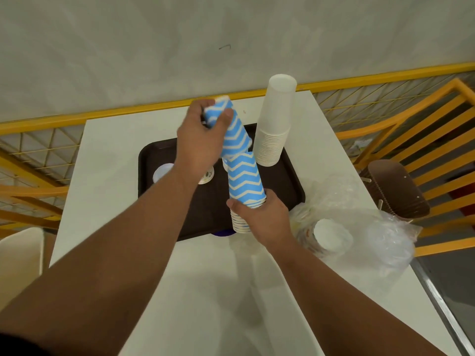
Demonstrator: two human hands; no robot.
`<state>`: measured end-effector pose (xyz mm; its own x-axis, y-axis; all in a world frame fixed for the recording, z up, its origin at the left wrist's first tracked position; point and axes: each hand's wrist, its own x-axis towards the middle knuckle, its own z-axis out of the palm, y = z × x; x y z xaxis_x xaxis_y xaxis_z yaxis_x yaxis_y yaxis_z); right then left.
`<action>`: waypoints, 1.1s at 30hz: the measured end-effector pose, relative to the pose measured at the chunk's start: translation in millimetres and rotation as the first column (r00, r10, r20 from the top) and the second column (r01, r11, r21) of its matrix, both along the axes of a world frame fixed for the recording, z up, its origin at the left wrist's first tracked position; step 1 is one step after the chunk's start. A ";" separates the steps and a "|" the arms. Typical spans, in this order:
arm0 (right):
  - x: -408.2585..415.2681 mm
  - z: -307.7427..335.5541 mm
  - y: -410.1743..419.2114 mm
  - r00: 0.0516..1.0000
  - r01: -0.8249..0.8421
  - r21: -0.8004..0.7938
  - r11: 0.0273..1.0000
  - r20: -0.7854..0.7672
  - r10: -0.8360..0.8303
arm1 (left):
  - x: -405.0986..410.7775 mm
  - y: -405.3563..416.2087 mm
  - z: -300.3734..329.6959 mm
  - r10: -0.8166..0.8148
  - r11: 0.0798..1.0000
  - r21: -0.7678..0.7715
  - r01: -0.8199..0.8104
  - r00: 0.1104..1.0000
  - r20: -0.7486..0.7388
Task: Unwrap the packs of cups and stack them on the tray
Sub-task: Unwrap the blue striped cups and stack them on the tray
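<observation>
A dark brown tray (154, 155) lies on the white table. My left hand (200, 140) grips the top of an upper stack of blue-and-white zigzag cups (235, 129), tilted above the tray. My right hand (262, 217) holds a lower stack of the same cups (245, 179) near its rims, at the tray's front edge. The upper stack's mouth sits over the lower stack's top. A tall stack of plain white cups (276, 119) stands upside down on the tray's right side. Two small white round items (162, 172) lie on the tray, partly hidden by my left arm.
Crumpled clear plastic wrap (372, 227) lies on the table's right side, with another pack of cups (329, 233) inside it. A brown chair seat (398, 188) and yellow wooden railings (411, 140) stand to the right. A white chair (20, 258) is at left.
</observation>
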<state>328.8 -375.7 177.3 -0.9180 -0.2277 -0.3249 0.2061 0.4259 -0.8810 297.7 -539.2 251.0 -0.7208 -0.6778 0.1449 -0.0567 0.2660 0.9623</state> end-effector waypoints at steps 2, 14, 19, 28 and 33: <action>-0.5 -1.1 0.6 0.999 0.046 -0.029 0.999 0.014 -0.046 | -13.5 -12.6 7.7 -0.035 0.999 -0.014 0.033 0.995 -0.090; 3.3 -12.7 2.6 0.999 0.044 -0.057 0.997 0.024 -0.043 | -45.0 -22.1 -54.9 -0.200 0.815 -0.405 0.413 0.858 0.473; 3.9 -12.7 0.8 0.999 0.030 -0.065 0.997 0.021 -0.028 | -40.5 -22.8 -49.0 -0.162 0.779 -0.432 0.454 0.812 0.561; -4.0 -4.8 -4.3 0.993 -0.031 -0.171 0.985 0.106 0.050 | 26.3 11.6 -17.2 -0.474 0.880 0.198 0.431 0.821 0.319; -4.5 1.0 -10.1 0.996 -0.086 -0.033 0.996 0.002 0.086 | 32.8 26.2 -20.7 -0.253 0.968 0.094 0.235 0.904 0.345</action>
